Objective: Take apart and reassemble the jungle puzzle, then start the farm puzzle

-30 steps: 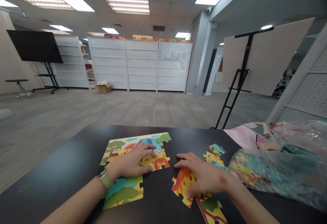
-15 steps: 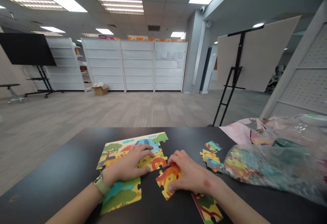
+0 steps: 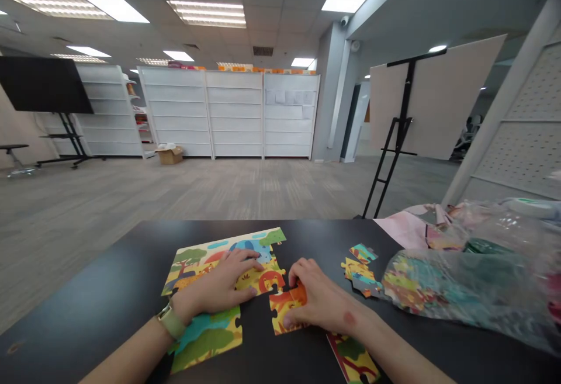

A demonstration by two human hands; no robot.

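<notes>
My left hand (image 3: 223, 282) lies flat with fingers spread over the joined jigsaw puzzle (image 3: 188, 258), which shows trees, an elephant and a lion. My right hand (image 3: 313, 296) grips an orange and yellow puzzle piece (image 3: 283, 308) between thumb and fingers, just below the puzzle's lower right corner. A small gap of dark table shows between that piece and the left part of the puzzle. Under my right forearm lies another puzzle piece (image 3: 353, 355) with a dark red edge, partly hidden.
Several loose puzzle pieces (image 3: 362, 273) are heaped on the black table (image 3: 109, 290) right of my right hand. Beyond them, a clear plastic bag (image 3: 438, 284) holds colourful printed items. A pink sheet (image 3: 403, 226) lies at the table's far right edge.
The piece in my right hand has turned to sit squarer with the puzzle. My left hand stays on the puzzle. The whole view has shifted slightly.
</notes>
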